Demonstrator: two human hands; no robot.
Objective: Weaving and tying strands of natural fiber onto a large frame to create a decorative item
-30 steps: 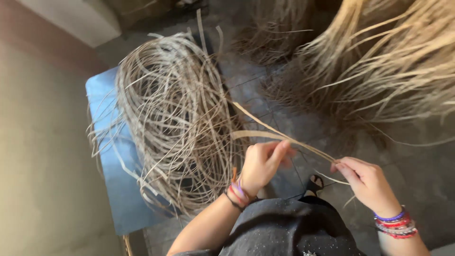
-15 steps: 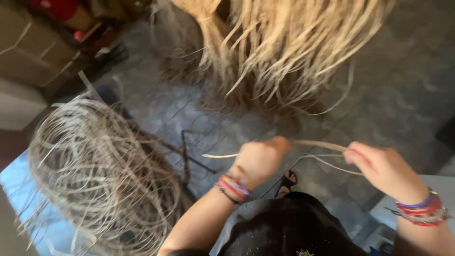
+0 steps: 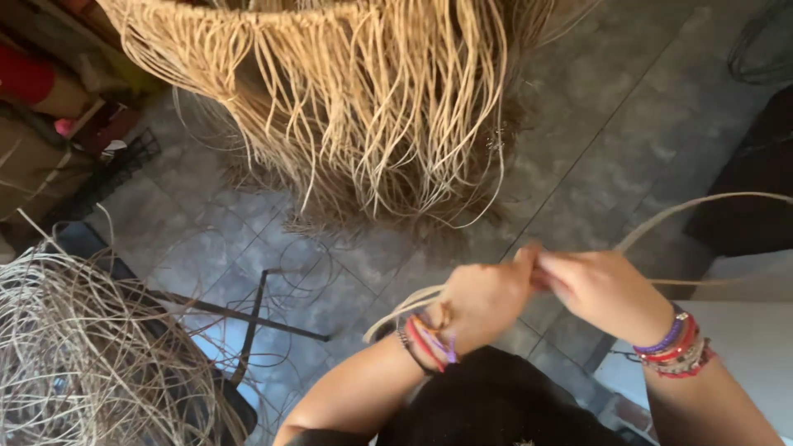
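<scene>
— Both of your hands have come together since a moment ago: the left hand (image 3: pixel 483 301) and the right hand (image 3: pixel 607 293) were apart along the strand, and now their fingertips meet in front of your chest. The view has swung up too — the hanging fringe of pale fibres (image 3: pixel 363 107) fills the top, and the loose coil of cane (image 3: pixel 91 355) has slid to the lower left corner.

— What are they holding?

— You pinch the flat cane strand (image 3: pixel 702 206) right where the hands touch. Your left fingers are curled shut over it, your right thumb and fingers pressed against them; neither hand is spread. The exact pinch point is hidden between your fingers.

— And which way does the strand run?

— Its long axis lies roughly left to right across you. One end trails down and left from under your left wrist, past the bracelets (image 3: pixel 429 339), toward the stone floor (image 3: pixel 628 107). The other leaves your right hand and arcs up and out to the right edge of the view, so its far tip is out of sight.

— How should I handle it here?

— Judging from this, keep the pinch tight and close to the meeting point, and keep the flat face of the strand turned the same way in both hands so it does not twist. Let the long right-hand arc swing free rather than kink.
</scene>
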